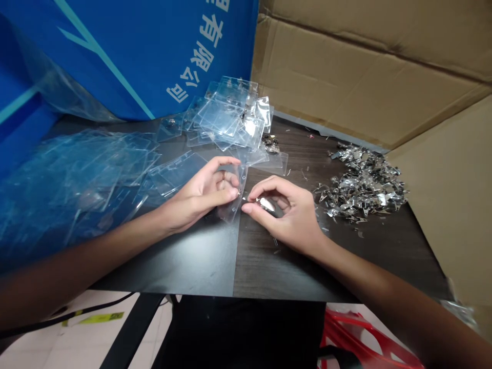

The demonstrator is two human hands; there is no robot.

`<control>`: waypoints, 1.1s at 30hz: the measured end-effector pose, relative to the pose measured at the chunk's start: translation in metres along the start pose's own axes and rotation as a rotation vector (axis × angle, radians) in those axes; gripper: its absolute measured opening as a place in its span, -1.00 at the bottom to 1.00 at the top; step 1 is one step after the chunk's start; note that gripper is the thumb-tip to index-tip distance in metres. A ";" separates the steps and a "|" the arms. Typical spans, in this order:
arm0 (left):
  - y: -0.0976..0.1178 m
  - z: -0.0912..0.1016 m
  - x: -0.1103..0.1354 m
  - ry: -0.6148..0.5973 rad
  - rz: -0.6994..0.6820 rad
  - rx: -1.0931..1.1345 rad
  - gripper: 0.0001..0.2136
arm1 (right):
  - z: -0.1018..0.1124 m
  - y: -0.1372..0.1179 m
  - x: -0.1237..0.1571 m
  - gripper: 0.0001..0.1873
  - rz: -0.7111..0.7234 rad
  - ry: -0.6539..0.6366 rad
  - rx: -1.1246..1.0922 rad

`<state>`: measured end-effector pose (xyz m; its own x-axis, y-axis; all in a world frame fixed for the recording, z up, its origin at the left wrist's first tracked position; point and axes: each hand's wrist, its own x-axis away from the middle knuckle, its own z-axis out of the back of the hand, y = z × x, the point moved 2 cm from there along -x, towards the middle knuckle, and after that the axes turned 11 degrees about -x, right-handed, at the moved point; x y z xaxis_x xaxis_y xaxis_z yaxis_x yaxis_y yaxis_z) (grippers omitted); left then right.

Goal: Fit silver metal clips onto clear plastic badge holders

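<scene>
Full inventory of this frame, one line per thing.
held sleeve: one, clear, table centre
held clip: one, silver, table centre
left sleeve pile: one, clear, table left
back sleeve pile: one, clear, table back
clip heap: one, silver, table right
table: one, dark wood
board: one, blue, back left
cardboard: brown, back right
cable: one, black, floor left
left hand: pinching held sleeve
right hand: pinching held clip

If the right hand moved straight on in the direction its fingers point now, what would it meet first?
Probably the punched edge of the clear badge holder that the left hand pinches. The right hand, holding a metal clip, points leftward at it, and the two are almost touching.
</scene>
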<state>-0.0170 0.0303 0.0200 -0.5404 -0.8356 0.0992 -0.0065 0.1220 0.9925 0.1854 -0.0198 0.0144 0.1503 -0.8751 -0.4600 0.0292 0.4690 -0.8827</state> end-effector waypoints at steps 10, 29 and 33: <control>-0.003 0.000 -0.001 0.036 -0.015 -0.046 -0.35 | 0.000 0.007 -0.001 -0.88 -0.081 0.117 -0.026; -0.012 0.004 -0.005 0.058 0.016 -0.098 -0.30 | 0.001 0.006 0.001 -0.88 -0.024 0.032 -0.001; -0.011 0.002 -0.005 0.034 0.013 -0.076 -0.33 | 0.001 0.007 0.002 -0.88 -0.010 0.031 -0.038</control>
<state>-0.0164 0.0341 0.0080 -0.5107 -0.8522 0.1136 0.0649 0.0935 0.9935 0.1872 -0.0175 0.0073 0.1192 -0.8834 -0.4532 -0.0073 0.4556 -0.8901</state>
